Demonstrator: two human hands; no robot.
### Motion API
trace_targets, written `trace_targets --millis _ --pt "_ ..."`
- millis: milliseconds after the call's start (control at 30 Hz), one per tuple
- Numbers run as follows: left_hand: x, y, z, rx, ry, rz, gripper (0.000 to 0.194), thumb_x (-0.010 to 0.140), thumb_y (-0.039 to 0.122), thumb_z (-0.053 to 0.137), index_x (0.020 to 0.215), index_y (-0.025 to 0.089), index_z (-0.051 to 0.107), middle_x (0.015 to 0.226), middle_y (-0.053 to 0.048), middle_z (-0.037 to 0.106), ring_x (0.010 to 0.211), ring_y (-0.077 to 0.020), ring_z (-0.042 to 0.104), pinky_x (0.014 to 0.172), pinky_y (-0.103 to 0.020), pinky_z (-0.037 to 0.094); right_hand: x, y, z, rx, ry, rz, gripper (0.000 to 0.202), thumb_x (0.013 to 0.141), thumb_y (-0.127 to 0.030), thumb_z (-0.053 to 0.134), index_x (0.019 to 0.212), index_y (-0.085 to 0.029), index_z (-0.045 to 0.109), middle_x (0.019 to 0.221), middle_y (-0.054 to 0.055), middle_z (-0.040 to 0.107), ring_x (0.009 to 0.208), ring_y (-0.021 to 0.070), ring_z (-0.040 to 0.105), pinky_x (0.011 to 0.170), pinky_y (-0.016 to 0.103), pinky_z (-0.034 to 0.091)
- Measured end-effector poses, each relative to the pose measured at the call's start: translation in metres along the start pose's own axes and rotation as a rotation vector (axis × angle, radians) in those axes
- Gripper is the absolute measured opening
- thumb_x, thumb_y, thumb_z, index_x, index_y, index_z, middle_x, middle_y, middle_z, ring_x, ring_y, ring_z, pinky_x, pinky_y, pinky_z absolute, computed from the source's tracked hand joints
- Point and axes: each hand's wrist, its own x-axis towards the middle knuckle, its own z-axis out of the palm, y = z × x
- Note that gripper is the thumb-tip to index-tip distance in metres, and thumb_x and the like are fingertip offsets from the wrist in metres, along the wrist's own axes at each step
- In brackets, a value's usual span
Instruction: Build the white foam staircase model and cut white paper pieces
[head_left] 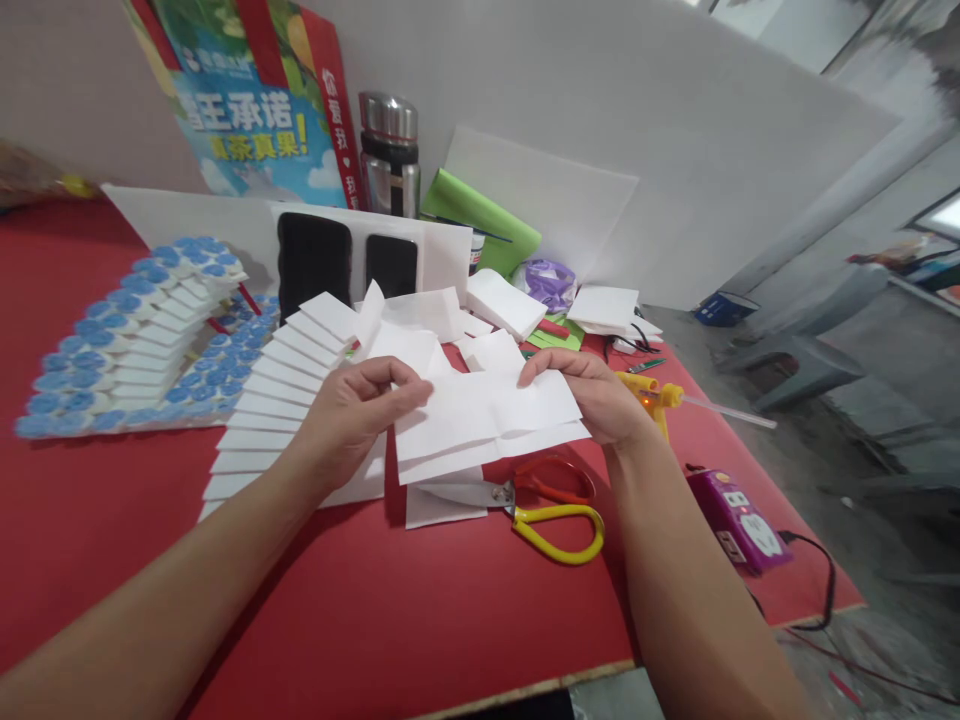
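Note:
A creased, folded white sheet of paper (pixel 457 425) is stretched between my hands above the table. My left hand (pixel 360 405) pinches its left edge between thumb and fingers. At the upper right, my right hand (pixel 592 395) grips the same paper, its thumb on top and the other fingers partly hidden behind. Below the sheet lie scissors (pixel 559 515) with one red and one yellow handle, their blades resting on a small white paper piece (pixel 446 510). A stepped, fanned row of white folded strips (pixel 262 420) spreads beside my left hand.
A blue-and-white craft piece (pixel 150 340) stands on the red table (pixel 360 620) at left. Two phones (pixel 315 262) lean behind the strips, near a steel flask (pixel 390 150). On the right are a yellow glue gun (pixel 656 395) and a purple power socket box (pixel 739 520) with a cord.

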Motion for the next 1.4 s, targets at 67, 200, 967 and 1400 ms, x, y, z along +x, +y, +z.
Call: trace_targets --millis 67,200,967,1400 --pt "0.001 -0.004 0.000 0.104 0.019 0.003 0.026 0.066 0.033 0.090 0.069 0.021 0.068 0.058 0.003 0.058 0.051 -0.0097 0.045 0.048 -0.023 0.030 0.000 0.001 -0.002 -0.040 -0.003 -0.009 0.014 0.079 -0.033 0.079 0.082 -0.020 0.079 0.064 -0.001 0.063 0.049 0.0093 0.044 0.046 0.022 0.028" --pt "0.001 -0.009 -0.003 0.228 -0.036 -0.013 0.030 0.071 0.035 0.090 0.073 0.022 0.063 0.051 0.007 0.045 0.045 -0.0078 0.032 0.047 -0.024 0.018 0.001 0.003 -0.008 -0.093 -0.013 -0.037 0.011 0.081 -0.032 0.077 0.082 -0.021 0.080 0.066 -0.001 0.064 0.050 0.0095 0.044 0.047 0.023 0.029" --pt "-0.004 -0.001 0.001 0.600 0.187 0.247 0.021 0.077 0.040 0.083 0.074 0.022 0.072 0.067 0.002 0.066 0.055 -0.0120 0.044 0.056 -0.027 0.036 0.015 0.016 0.013 -0.231 0.167 -0.067 0.037 0.070 -0.049 0.089 0.081 -0.022 0.068 0.072 -0.003 0.059 0.063 0.0123 0.048 0.057 0.026 0.037" --pt "0.000 -0.003 0.006 -0.073 0.077 -0.087 0.043 0.066 0.027 0.092 0.104 0.016 0.079 0.098 -0.008 0.080 0.096 -0.0259 0.074 0.088 -0.038 0.060 0.016 0.016 0.024 0.137 0.156 0.020 0.048 0.061 -0.031 0.093 0.102 -0.018 0.072 0.090 0.003 0.079 0.076 0.0195 0.071 0.071 0.032 0.058"
